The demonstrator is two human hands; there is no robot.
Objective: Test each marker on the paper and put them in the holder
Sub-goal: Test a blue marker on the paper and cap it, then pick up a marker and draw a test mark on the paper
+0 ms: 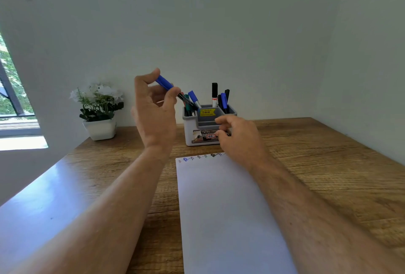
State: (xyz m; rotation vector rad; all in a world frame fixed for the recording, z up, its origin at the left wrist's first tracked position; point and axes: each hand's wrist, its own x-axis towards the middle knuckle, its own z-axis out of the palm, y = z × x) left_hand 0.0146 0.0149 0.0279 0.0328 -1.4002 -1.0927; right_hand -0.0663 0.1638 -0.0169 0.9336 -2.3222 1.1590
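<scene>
Left hand (pixel 154 109) raised, fingers clamped on a blue-capped marker (pixel 169 88), tip angled down into the holder's (pixel 197 129) left compartment near the desk's (pixel 328 164) far edge. Right hand (pixel 238 138) touching holder front, fingers loosely curled. Paper (pixel 219 208) at near edge, about seven test marks along its top.

Soft daylight comes in from the window (pixel 13 89) at nine o'clock, blown out to white at its sill. It lays a pale bluish glare on the wooden table (pixel 328 164) toward eight o'clock and washes the paper (pixel 219 208) faintly lilac. Shadows are weak and diffuse. The wide lens bends the wall (pixel 219 21) edges outward, and detail is slightly soft throughout.
</scene>
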